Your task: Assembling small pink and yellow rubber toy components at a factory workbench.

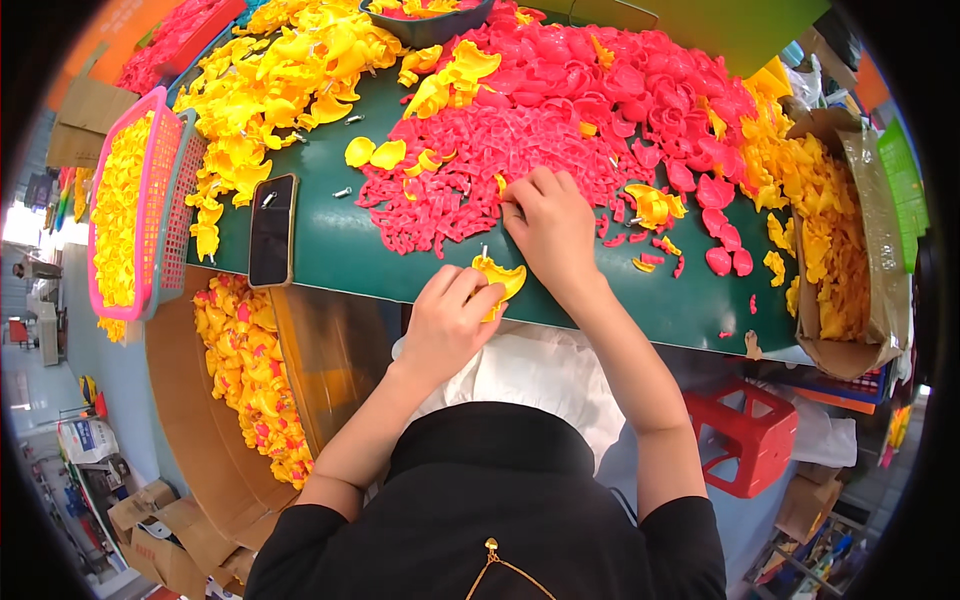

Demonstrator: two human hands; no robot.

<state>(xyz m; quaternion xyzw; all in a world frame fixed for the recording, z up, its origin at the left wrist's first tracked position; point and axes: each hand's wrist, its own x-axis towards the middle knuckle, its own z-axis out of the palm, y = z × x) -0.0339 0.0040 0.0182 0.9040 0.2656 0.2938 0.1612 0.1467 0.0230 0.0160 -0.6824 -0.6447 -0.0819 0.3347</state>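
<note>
At the near edge of the green table, my left hand (452,315) grips a curved yellow plastic piece (505,277). A small metal pin (485,252) sticks up at its far side. My right hand (551,222) is at the near side of a heap of small pink plastic pieces (440,190), its fingers curled together. What those fingertips hold, if anything, is hidden. A small yellow bit (501,184) shows beside them. To the right of this hand lies a yellow part (655,206) among loose pink pieces.
Larger pink shells (640,85) and yellow parts (290,75) are piled behind. A phone (272,230) lies at the left edge. Yellow pieces fill a pink basket (160,105) and a cardboard box (868,345). Below stand another box (180,400) and a red stool (745,430).
</note>
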